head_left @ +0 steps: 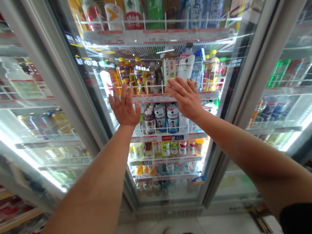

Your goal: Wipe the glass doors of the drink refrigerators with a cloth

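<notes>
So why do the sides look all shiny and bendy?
Head view: bright white glare streaks the glass fridge doors left and right; its wide lens bows the grey metal door frames; the edges blur, while the left hand, right hand and white plastic bottles are sharp.

The glass door (83, 74) at the upper left is smooth and shiny, with bright spots on it. Its frame (46, 58) looks like dull grey metal. The shelves (156, 87) in the middle are thin white wire. The bottles (186, 65) are glossy plastic. The floor (219, 224) at the bottom is smooth tile.
</notes>
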The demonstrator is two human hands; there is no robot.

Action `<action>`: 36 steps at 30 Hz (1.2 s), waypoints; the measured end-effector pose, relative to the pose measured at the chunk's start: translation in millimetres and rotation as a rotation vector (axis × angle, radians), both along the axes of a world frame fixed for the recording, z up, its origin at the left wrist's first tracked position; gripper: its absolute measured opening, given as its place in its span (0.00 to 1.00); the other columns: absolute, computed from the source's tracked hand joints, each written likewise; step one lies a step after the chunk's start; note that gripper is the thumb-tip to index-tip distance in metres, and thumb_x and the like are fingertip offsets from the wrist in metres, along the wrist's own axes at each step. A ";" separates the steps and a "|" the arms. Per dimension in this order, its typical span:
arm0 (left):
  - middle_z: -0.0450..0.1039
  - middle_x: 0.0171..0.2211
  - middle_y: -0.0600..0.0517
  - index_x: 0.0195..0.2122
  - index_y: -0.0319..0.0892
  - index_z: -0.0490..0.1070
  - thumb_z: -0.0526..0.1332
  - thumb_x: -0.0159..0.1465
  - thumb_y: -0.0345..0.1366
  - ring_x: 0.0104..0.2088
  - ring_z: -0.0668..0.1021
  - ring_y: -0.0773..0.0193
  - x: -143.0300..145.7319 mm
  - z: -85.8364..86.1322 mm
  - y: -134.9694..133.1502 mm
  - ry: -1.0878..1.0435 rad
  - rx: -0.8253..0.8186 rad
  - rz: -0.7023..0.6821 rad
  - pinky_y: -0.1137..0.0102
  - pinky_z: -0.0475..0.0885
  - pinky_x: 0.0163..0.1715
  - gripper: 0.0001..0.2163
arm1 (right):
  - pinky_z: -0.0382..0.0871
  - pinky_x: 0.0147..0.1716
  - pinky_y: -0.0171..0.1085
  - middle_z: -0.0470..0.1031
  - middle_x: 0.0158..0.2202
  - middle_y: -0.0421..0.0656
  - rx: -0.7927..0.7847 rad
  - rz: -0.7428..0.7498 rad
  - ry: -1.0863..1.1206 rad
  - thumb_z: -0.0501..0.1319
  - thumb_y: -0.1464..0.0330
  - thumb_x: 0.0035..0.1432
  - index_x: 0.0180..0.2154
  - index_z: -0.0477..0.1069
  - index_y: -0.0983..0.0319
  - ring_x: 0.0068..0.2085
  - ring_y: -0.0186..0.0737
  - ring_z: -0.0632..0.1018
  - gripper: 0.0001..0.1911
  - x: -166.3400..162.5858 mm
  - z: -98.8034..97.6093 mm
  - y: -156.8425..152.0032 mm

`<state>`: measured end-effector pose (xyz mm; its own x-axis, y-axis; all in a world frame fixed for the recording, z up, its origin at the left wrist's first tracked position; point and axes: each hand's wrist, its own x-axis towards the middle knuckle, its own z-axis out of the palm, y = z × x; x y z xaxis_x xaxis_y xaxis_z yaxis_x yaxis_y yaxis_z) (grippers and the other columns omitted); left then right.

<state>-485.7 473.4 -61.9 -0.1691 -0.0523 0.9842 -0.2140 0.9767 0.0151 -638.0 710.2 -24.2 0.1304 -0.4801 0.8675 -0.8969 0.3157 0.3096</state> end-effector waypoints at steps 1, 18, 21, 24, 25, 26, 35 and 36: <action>0.50 0.72 0.48 0.70 0.44 0.56 0.51 0.69 0.45 0.74 0.43 0.53 -0.2 -0.2 -0.6 0.003 -0.009 0.007 0.49 0.35 0.72 0.29 | 0.44 0.73 0.53 0.61 0.70 0.36 -0.006 0.004 -0.002 0.42 0.71 0.71 0.67 0.59 0.49 0.72 0.43 0.57 0.28 1.0 0.2 -2.9; 0.51 0.72 0.47 0.69 0.44 0.56 0.48 0.70 0.49 0.74 0.43 0.53 0.5 0.5 1.6 0.006 0.009 -0.001 0.50 0.34 0.71 0.28 | 0.42 0.72 0.57 0.59 0.70 0.38 -0.029 0.058 0.032 0.41 0.70 0.71 0.68 0.57 0.51 0.73 0.44 0.54 0.28 17.0 17.3 -44.8; 0.50 0.72 0.48 0.69 0.44 0.56 0.48 0.70 0.50 0.74 0.43 0.53 0.5 1.2 1.2 -0.003 0.019 -0.024 0.51 0.33 0.71 0.29 | 0.41 0.72 0.56 0.59 0.71 0.38 -0.033 0.056 0.025 0.42 0.71 0.70 0.68 0.58 0.52 0.73 0.43 0.53 0.28 17.5 13.4 -45.6; 0.52 0.71 0.49 0.69 0.45 0.57 0.47 0.70 0.51 0.74 0.43 0.53 0.5 1.5 0.7 0.003 0.013 -0.024 0.51 0.34 0.71 0.29 | 0.42 0.73 0.55 0.60 0.70 0.38 -0.021 0.045 0.031 0.42 0.71 0.70 0.66 0.61 0.53 0.73 0.42 0.55 0.27 19.2 7.2 -43.1; 0.52 0.71 0.50 0.69 0.45 0.57 0.47 0.70 0.52 0.74 0.43 0.54 0.6 1.5 0.7 0.006 0.011 -0.021 0.51 0.34 0.72 0.29 | 0.42 0.73 0.54 0.61 0.70 0.38 -0.008 0.047 0.038 0.42 0.71 0.70 0.66 0.62 0.53 0.73 0.42 0.56 0.27 19.0 5.8 -40.9; 0.52 0.71 0.50 0.69 0.45 0.57 0.47 0.70 0.52 0.74 0.43 0.54 0.7 1.5 0.9 0.006 0.010 -0.017 0.51 0.34 0.72 0.29 | 0.43 0.73 0.54 0.61 0.70 0.38 0.016 0.052 0.048 0.43 0.70 0.70 0.65 0.63 0.53 0.72 0.42 0.56 0.27 18.0 5.5 -37.9; 0.51 0.72 0.49 0.69 0.45 0.57 0.49 0.69 0.49 0.74 0.43 0.53 1.1 2.2 4.0 -0.010 0.046 -0.003 0.52 0.33 0.72 0.29 | 0.43 0.71 0.60 0.58 0.71 0.40 -0.146 0.014 -0.066 0.41 0.70 0.70 0.66 0.62 0.51 0.74 0.48 0.53 0.28 -13.0 39.1 -2.9; 0.52 0.71 0.49 0.69 0.45 0.57 0.49 0.69 0.48 0.74 0.43 0.53 1.3 2.6 4.7 -0.007 0.043 0.001 0.52 0.34 0.72 0.29 | 0.42 0.71 0.60 0.58 0.71 0.40 -0.151 0.019 -0.074 0.41 0.69 0.70 0.66 0.61 0.51 0.74 0.48 0.53 0.28 -13.2 37.8 -1.7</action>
<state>-484.4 478.0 -59.3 -0.1761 -0.0947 0.9798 -0.2155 0.9749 0.0555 -651.2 708.5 13.7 0.0716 -0.3416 0.9371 -0.9216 0.3366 0.1931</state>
